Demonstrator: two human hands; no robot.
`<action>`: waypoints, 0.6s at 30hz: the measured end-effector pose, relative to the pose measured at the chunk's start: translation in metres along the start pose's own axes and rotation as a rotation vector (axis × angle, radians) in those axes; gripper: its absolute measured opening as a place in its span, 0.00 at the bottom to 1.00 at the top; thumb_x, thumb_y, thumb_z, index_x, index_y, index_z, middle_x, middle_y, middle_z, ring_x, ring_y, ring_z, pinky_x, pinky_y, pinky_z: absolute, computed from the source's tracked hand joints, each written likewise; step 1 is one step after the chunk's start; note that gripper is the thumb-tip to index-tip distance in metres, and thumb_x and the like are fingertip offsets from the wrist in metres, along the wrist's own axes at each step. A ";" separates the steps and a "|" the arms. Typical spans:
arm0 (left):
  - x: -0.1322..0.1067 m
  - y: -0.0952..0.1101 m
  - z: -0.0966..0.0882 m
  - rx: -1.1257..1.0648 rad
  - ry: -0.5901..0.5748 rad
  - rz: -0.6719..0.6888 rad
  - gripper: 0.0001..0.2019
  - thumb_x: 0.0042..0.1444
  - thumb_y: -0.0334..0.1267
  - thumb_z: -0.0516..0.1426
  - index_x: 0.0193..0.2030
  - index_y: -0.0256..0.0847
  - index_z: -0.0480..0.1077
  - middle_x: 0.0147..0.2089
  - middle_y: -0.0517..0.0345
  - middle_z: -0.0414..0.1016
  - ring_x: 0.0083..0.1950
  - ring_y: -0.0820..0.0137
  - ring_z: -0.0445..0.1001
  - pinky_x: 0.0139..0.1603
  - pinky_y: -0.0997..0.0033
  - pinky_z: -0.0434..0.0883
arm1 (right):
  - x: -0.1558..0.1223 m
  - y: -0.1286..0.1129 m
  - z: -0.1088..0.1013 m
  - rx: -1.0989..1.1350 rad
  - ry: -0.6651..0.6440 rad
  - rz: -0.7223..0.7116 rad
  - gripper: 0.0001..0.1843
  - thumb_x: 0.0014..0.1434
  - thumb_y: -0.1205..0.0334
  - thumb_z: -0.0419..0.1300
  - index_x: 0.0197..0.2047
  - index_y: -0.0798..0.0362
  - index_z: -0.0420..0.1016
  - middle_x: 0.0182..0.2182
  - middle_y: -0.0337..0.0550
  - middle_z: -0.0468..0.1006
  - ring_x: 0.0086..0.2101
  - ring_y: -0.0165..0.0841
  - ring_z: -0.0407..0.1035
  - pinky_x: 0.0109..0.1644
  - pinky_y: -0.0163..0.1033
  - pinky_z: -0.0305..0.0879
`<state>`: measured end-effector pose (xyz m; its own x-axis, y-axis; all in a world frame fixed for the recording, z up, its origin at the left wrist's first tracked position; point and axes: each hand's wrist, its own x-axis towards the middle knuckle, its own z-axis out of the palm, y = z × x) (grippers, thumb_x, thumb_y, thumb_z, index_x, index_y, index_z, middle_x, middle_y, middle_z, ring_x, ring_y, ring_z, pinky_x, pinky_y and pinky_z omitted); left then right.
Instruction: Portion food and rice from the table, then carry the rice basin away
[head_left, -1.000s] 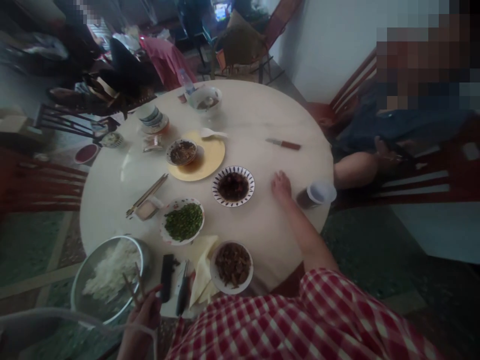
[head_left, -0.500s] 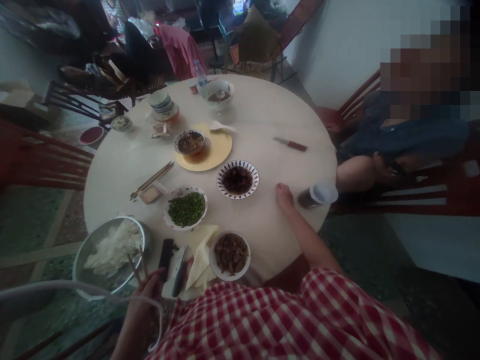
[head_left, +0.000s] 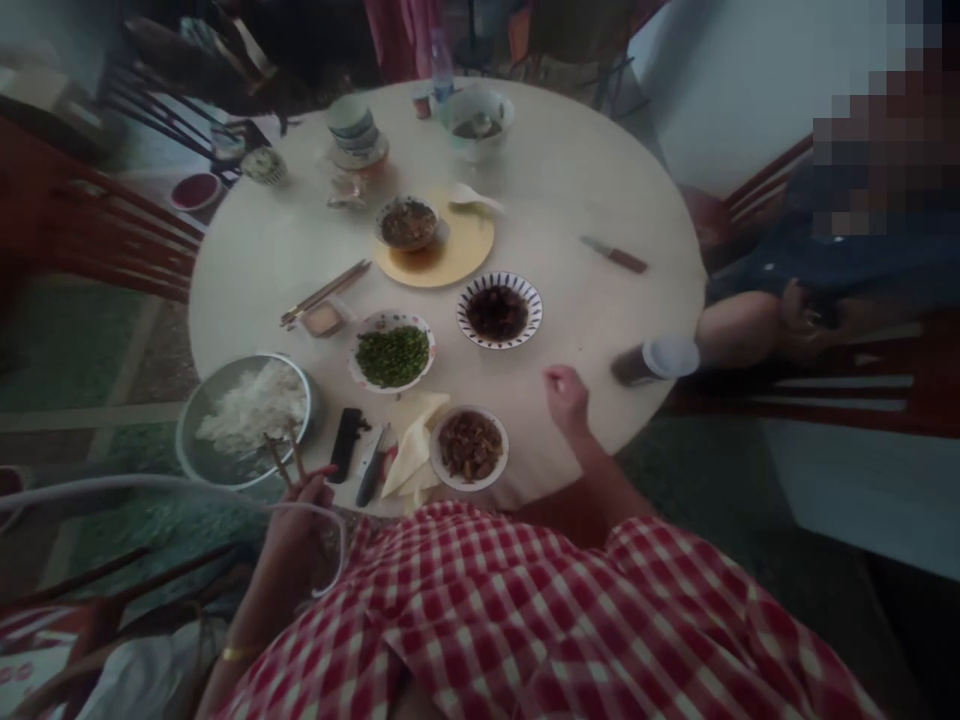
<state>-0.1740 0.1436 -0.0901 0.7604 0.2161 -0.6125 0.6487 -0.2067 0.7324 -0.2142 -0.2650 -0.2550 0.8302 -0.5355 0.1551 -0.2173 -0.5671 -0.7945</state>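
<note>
My left hand is closed round a pair of chopsticks, whose tips stick up beside a metal bowl of white rice. My right hand hovers over the round pale table, fingers curled loosely together, nothing visible in them. It is nearest to a white bowl of brown cooked food on its left and a lying capped cup on its right. A bowl of chopped greens and a patterned bowl of dark food sit further in.
A yellow plate carries a small bowl. A knife lies at the right, spare chopsticks at the left, stacked bowls at the far side. A black phone and folded yellow cloth lie near me. Another person sits right; wooden chairs surround.
My right hand has lifted off the table and drawn back towards me, its fingers curling. The view has tilted down. My left hand still holds the chopsticks by the rice bowl.
</note>
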 end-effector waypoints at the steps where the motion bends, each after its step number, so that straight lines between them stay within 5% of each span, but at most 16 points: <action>1: -0.001 0.001 0.000 -0.024 -0.020 -0.010 0.25 0.42 0.49 0.65 0.44 0.37 0.69 0.18 0.72 0.57 0.15 0.83 0.50 0.17 0.80 0.47 | -0.021 -0.021 0.001 0.054 -0.041 -0.086 0.13 0.63 0.65 0.50 0.42 0.49 0.77 0.40 0.49 0.78 0.44 0.39 0.71 0.54 0.46 0.67; 5: -0.001 0.004 0.001 -0.016 -0.061 -0.037 0.24 0.40 0.46 0.66 0.42 0.35 0.69 0.17 0.72 0.57 0.15 0.84 0.49 0.17 0.80 0.44 | -0.084 -0.081 0.024 0.186 -0.395 -0.448 0.19 0.62 0.69 0.51 0.48 0.45 0.78 0.48 0.44 0.78 0.52 0.36 0.70 0.57 0.44 0.67; 8: 0.002 0.006 -0.002 0.020 -0.095 0.003 0.23 0.40 0.46 0.66 0.41 0.35 0.70 0.17 0.72 0.58 0.15 0.84 0.50 0.17 0.80 0.45 | -0.092 -0.083 0.041 0.142 -0.436 -0.490 0.19 0.61 0.71 0.52 0.50 0.49 0.78 0.47 0.46 0.79 0.51 0.37 0.71 0.58 0.46 0.66; 10: 0.004 0.005 -0.006 0.021 -0.101 0.023 0.24 0.40 0.46 0.66 0.42 0.34 0.70 0.17 0.71 0.59 0.15 0.84 0.50 0.18 0.80 0.44 | -0.076 -0.064 0.042 0.060 -0.340 -0.350 0.17 0.62 0.69 0.53 0.49 0.51 0.78 0.42 0.48 0.80 0.46 0.38 0.72 0.55 0.46 0.67; 15: 0.004 -0.001 -0.013 -0.002 -0.091 -0.028 0.26 0.35 0.48 0.66 0.40 0.36 0.69 0.15 0.73 0.57 0.14 0.83 0.48 0.18 0.78 0.41 | 0.017 0.016 0.014 -0.177 0.071 0.305 0.16 0.61 0.67 0.49 0.44 0.56 0.78 0.41 0.53 0.79 0.43 0.39 0.71 0.52 0.43 0.66; 18: -0.001 -0.005 -0.017 0.064 -0.078 -0.042 0.29 0.35 0.52 0.66 0.43 0.38 0.69 0.16 0.73 0.56 0.15 0.82 0.48 0.19 0.78 0.41 | 0.065 0.059 0.002 -0.227 0.118 0.460 0.18 0.58 0.69 0.48 0.44 0.60 0.77 0.41 0.55 0.78 0.42 0.38 0.70 0.51 0.43 0.65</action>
<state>-0.1779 0.1606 -0.0882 0.7312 0.1515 -0.6652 0.6787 -0.2601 0.6868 -0.1721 -0.3320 -0.2924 0.5621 -0.8206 -0.1038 -0.6622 -0.3712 -0.6509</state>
